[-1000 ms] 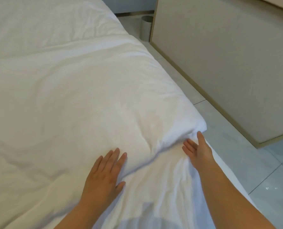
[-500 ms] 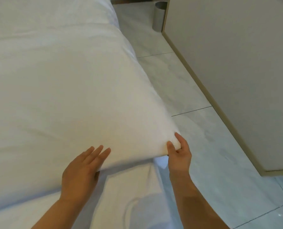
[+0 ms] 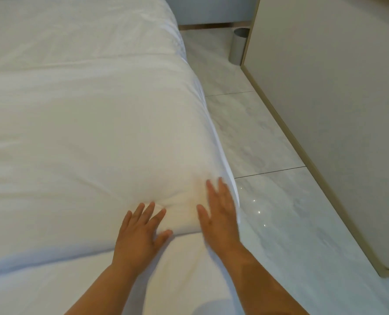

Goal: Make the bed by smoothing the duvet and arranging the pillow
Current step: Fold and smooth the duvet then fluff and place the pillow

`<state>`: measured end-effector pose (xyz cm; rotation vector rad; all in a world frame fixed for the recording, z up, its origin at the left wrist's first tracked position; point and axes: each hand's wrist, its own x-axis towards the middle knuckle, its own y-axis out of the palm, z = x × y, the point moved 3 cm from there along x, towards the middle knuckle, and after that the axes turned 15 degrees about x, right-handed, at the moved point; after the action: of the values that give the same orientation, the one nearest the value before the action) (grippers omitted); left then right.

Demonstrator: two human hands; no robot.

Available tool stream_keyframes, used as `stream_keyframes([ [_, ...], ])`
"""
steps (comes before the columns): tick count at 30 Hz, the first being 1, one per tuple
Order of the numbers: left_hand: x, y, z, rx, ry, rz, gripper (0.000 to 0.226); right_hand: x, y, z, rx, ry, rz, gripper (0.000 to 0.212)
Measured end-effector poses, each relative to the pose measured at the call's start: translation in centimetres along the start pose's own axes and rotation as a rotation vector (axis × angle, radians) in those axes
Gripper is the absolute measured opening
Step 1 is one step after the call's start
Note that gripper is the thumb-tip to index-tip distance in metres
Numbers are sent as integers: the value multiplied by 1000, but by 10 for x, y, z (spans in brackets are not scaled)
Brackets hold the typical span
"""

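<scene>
Two hands press the duvet [image 3: 86, 133] at its near corner, by the right edge of the bed [image 3: 52, 289]. The left hand [image 3: 141, 235] and right hand [image 3: 219, 217] (blurred) lie flat, fingers [image 3: 144, 213] straight and spread, gripping nothing, likely to flatten the puffed filling there. No pillow shows.

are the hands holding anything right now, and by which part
Nothing is held. The left hand and right hand both lie flat, fingers straight, on the duvet near its corner.
</scene>
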<state>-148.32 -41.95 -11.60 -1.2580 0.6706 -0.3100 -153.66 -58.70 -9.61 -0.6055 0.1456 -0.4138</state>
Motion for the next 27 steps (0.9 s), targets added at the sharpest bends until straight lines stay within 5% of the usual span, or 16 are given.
stream_keyframes([
  [3,-7,2,4,-85,-52,-4,79,3,37,-2,-190,-67,120,48],
  [6,2,7,8,-180,-136,35,132,1,36,-29,-128,120,109,72],
  [8,2,4,6,-136,-165,105,141,-2,21,-69,-91,364,169,68],
  [10,7,3,2,-151,-228,158,133,-17,-11,-125,-62,627,447,59],
  [12,18,-6,-2,-188,-344,172,106,-28,-57,-165,-140,741,531,56],
  [14,25,-18,-15,-209,-467,204,79,-17,-103,-185,-179,691,445,53],
  [18,32,-34,-54,-203,-751,200,77,45,-162,-186,-106,470,489,47],
  [21,39,-53,-73,-244,-957,227,51,89,-209,-171,-125,326,509,44],
  [27,65,-92,-99,-490,-1232,204,49,178,-267,-124,-154,111,580,40],
])
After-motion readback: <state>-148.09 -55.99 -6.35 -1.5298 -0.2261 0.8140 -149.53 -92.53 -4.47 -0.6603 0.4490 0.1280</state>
